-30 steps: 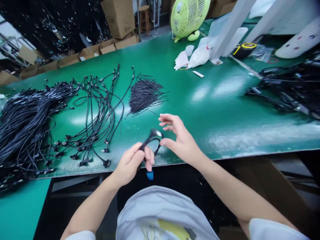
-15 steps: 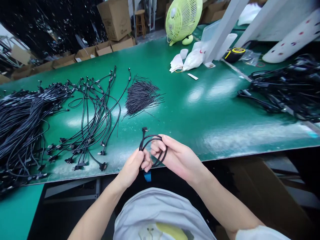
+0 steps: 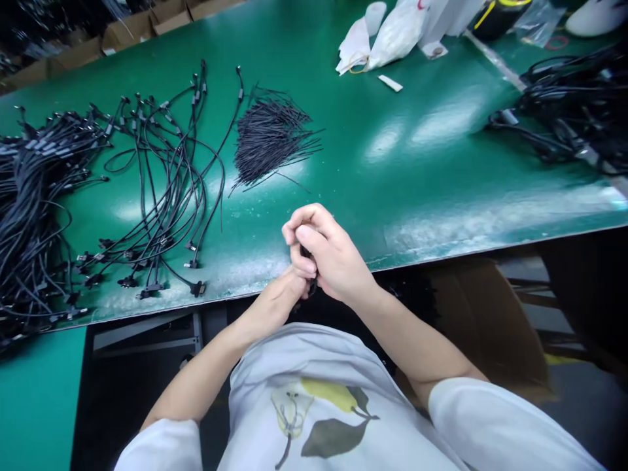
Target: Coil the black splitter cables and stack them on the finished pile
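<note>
Close to my body, at the table's front edge, both hands are closed around a coiled black cable [image 3: 313, 285], most of it hidden by the fingers. My left hand [image 3: 280, 292] grips its lower part. My right hand [image 3: 326, 252] curls over the upper part, fingers bent and thumb pressed in. Beyond the hands lies a heap of thin black ties [image 3: 269, 137]. To its left several loose black cables [image 3: 171, 190] with connectors at both ends are spread out, and a thick pile of similar cables [image 3: 34, 196] lies at the far left.
The green table [image 3: 392, 190] runs across the view. At the right lies a bundle of black cables [image 3: 574, 111]. White plastic bags [image 3: 397, 33], a small white strip [image 3: 390, 83] and a black and yellow tape measure [image 3: 498, 18] are at the back. Cardboard boxes [image 3: 127, 31] line the far edge.
My view has tilted down. The hands have come together nearer my body, and the cable loop, visible between them before, is now mostly covered by my fingers.
</note>
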Motion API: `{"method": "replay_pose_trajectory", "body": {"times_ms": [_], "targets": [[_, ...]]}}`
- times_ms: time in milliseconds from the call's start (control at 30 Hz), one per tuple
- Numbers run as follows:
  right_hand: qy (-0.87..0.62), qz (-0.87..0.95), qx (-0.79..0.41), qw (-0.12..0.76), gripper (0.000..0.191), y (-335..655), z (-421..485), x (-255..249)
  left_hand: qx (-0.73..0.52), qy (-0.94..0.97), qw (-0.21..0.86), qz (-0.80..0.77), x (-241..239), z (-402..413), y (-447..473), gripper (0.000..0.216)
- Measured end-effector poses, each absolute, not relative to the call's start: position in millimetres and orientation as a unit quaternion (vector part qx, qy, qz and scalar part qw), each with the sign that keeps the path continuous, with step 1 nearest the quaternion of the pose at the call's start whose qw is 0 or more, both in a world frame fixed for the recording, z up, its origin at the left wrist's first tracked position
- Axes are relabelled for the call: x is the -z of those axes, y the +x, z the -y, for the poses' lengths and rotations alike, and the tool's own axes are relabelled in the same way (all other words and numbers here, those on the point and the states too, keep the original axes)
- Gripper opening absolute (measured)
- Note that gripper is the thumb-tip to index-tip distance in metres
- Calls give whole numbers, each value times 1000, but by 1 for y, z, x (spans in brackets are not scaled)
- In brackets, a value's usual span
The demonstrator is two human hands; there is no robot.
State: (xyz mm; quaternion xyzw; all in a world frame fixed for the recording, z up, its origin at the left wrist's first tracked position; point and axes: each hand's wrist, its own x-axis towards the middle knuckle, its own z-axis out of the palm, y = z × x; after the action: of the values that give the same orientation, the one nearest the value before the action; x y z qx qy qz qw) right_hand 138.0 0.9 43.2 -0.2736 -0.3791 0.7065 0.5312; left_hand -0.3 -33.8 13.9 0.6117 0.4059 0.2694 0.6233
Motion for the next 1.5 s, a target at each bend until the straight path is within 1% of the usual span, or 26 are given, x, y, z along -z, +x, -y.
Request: {"method": "replay_pose_trajectory", "body": {"times_ms": [33, 100, 167, 233, 333, 467, 600, 667, 733, 767, 800, 867, 933, 967, 1000, 1033, 1100, 1167, 1300, 1400, 1500], "targets": [[-274, 389, -699, 534, 12, 137, -3, -45, -283, 588, 640, -405, -16, 33, 1, 48], [-281, 405, -688, 532, 11, 136, -6, -47, -282, 521, 713, -375, -21, 33, 4, 47], [-283, 424, -682, 525, 10, 135, -11, -47, -261, 413, 807, -331, -27, 34, 8, 46], [-277, 435, -677, 525, 10, 134, -17, -44, -265, 308, 861, -304, -31, 35, 13, 43], [-282, 433, -671, 532, 11, 134, -23, -40, -301, 240, 871, -306, -33, 33, 16, 40], [-304, 428, -665, 531, 13, 132, -25, -37, -316, 238, 871, -290, -30, 30, 17, 38], [-331, 397, -652, 555, 20, 130, -26, -35, -337, 204, 875, -281, -27, 31, 22, 32], [-337, 415, -646, 544, 23, 133, -29, -35, -342, 185, 876, -287, -26, 33, 23, 33], [-340, 485, -628, 505, 24, 142, -31, -37, -341, 214, 863, -306, -25, 34, 18, 35], [-345, 544, -593, 484, 23, 149, -30, -39, -336, 258, 846, -324, -25, 33, 12, 35], [-353, 614, -530, 467, 21, 156, -28, -42, -326, 315, 819, -351, -26, 33, 4, 36], [-346, 765, -327, 433, 15, 169, -19, -48, -293, 437, 744, -412, -29, 30, -14, 36], [-294, 880, -94, 362, 24, 177, -6, -49, -239, 534, 669, -458, -33, 26, -31, 39], [-263, 913, -3, 313, 30, 177, 2, -48, -207, 570, 643, -468, -35, 26, -37, 41], [-236, 934, 60, 261, 33, 177, 8, -45, -172, 600, 625, -468, -36, 25, -40, 42], [-218, 947, 98, 213, 35, 175, 14, -40, -137, 626, 611, -464, -37, 26, -42, 42], [-209, 960, 111, 148, 36, 170, 20, -32, -84, 661, 590, -455, -38, 29, -40, 37], [-211, 966, 91, 118, 34, 166, 22, -25, -68, 673, 585, -448, -36, 32, -37, 33], [-222, 960, 109, 131, 31, 164, 22, -22, -85, 624, 637, -444, -30, 38, -36, 35], [-214, 964, 96, 124, 21, 165, 22, -20, -98, 582, 673, -445, -25, 39, -39, 34], [-200, 968, 93, 119, 15, 167, 21, -17, -72, 592, 666, -448, -26, 38, -39, 35]]}}
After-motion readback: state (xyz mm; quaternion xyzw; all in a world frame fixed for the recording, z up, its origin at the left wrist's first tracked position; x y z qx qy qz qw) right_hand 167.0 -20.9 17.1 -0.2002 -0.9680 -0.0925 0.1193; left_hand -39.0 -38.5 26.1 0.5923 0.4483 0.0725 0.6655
